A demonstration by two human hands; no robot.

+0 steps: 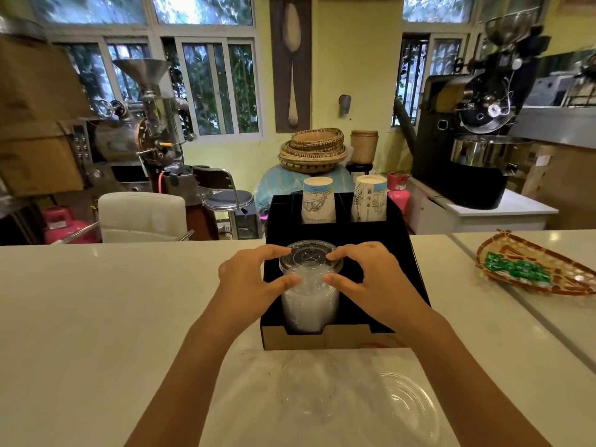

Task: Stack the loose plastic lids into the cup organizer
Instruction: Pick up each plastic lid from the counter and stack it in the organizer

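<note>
Nearest the camera, a loose clear plastic lid lies on a crinkled transparent bag spread over the white counter, just on the near side of the black cup organizer.

Going left to right: the left hand reaches in from the near left and pinches the left rim of the stack of lids, thumb on the near side, fingers curled over the top lid. That stack stands upright in the organizer's near slot, its top well above the slot's front wall. The right hand mirrors the left, thumb and fingers closed on the stack's right rim. Both hands grip the stack between them, fingers narrowly spread.

In the organizer's far slots stand two columns of paper cups, side by side. On the counter's far right sits a woven tray holding green packets, well apart from the organizer.
</note>
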